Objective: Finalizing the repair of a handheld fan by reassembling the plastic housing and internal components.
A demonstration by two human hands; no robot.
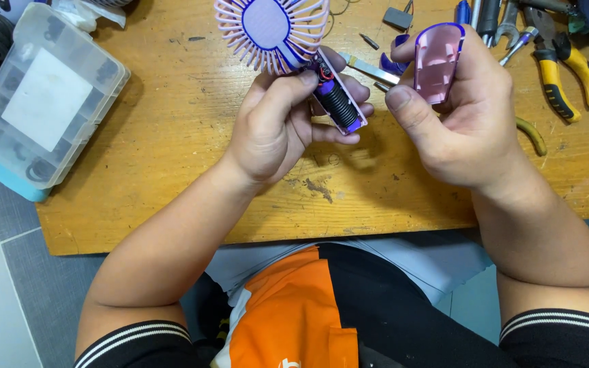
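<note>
Holding a small lilac fan (288, 48) in my left hand (277, 126), fingers wrapped round its opened handle, thumb pressed near the top of the exposed innards. Item one: the fan, round grille head pointing away from me, handle running down and to the right, a dark ribbed cylinder (339, 102) lying along that handle with red wires at its upper end. Item two: the handle cover (438, 61), a pink shell with a purple edge, pinched in my right hand (455, 129) between thumb and fingers, hollow side facing the fan. The cover stands just to the right of the open handle, near but apart, its long axis nearly upright while the handle slants; my right hand is the nearer to it, my left to the fan. Item three: wooden worktop (172, 136), scuffed. Item four: clear plastic parts box (42, 95) at far left. Item five: yellow-handled pliers (567, 75) and other tools at upper right. Item six: a small flat metal strip (369, 68) between the hands.
</note>
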